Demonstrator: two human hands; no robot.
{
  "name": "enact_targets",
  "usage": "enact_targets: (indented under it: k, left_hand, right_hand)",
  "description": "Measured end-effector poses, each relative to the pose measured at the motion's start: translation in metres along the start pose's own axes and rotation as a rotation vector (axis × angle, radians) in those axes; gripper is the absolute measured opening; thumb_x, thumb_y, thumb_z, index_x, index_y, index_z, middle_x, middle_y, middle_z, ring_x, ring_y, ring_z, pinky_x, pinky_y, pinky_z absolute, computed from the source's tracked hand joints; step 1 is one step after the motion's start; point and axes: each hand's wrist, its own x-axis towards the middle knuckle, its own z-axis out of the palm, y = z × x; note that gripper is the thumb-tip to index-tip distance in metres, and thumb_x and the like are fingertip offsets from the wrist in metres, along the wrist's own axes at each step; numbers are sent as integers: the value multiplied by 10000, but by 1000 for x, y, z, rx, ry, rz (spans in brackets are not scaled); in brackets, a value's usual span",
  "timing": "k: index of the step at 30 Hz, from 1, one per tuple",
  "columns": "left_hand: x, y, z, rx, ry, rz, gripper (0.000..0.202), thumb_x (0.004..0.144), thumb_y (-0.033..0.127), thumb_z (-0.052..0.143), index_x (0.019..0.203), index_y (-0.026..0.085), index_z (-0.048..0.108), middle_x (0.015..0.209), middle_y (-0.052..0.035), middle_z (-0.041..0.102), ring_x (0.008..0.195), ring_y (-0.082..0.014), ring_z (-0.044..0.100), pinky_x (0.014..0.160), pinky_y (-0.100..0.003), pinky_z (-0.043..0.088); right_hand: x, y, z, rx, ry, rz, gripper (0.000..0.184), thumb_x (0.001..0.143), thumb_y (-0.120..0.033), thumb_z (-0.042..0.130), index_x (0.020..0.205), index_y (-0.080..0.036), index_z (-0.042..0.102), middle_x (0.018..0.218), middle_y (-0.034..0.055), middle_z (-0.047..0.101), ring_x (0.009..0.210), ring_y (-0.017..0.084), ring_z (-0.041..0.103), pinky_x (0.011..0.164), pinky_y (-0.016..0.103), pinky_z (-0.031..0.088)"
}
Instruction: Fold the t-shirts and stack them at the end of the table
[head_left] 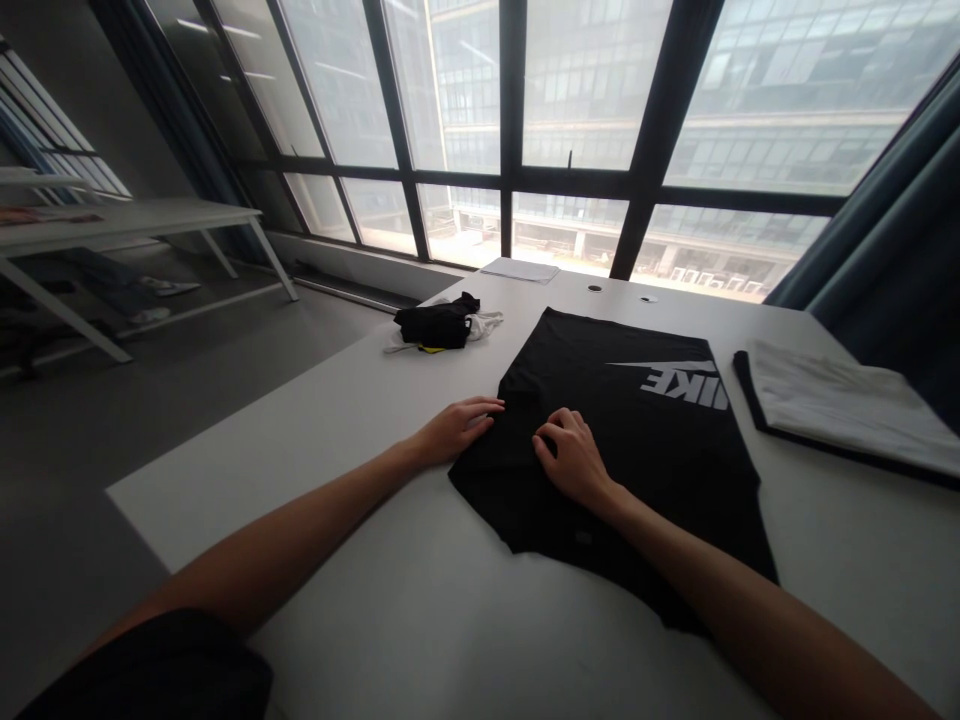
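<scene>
A black shirt [637,440] with a grey NIKE print lies spread out on the white table, the lettering upside down to me. At its left edge, my left hand [457,428] rests with fingers stretched out, fingertips touching the fabric. My right hand [576,455] is on the shirt left of its middle, fingers curled and thumb tip against the index finger, seemingly pinching the cloth. What lies under the right fingertips is partly hidden.
A small heap of black and white clothes [442,325] sits at the table's left. Folded grey and black garments [847,405] lie at the right. Papers [520,270] rest at the far edge by the windows. Another white table [150,222] stands across the floor.
</scene>
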Motion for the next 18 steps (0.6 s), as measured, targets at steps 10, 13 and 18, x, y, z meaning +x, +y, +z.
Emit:
enact_targets:
  k: [10, 13, 18]
  left_hand:
    - [47, -26, 22, 313, -187, -77, 527, 1024, 411, 402, 1501, 195, 460, 1584, -84, 400, 1491, -275, 312, 1224, -526, 207]
    - [46, -31, 23, 398, -207, -143, 562, 1036, 444, 374, 1544, 205, 385, 1622, -84, 319, 1509, -310, 255, 1207, -588, 173]
    - [37, -19, 15, 396, -160, -94, 535, 1045, 401, 355, 1543, 207, 385, 1634, -85, 292, 1523, -292, 220, 1215, -566, 160]
  right_hand:
    - [-2, 3, 6, 43, -87, -157, 312, 910, -211, 575, 1202, -210, 684, 1319, 99, 632, 1271, 260, 523, 1110, 471, 358]
    - [-3, 5, 7, 31, -137, -137, 355, 926, -230, 560, 1266, -212, 661, 1402, 98, 599, 1355, 254, 481, 1170, 490, 294]
    - [-3, 5, 7, 13, -194, -101, 385, 934, -237, 536, 1302, -210, 647, 1465, 96, 557, 1414, 243, 433, 1203, 493, 246]
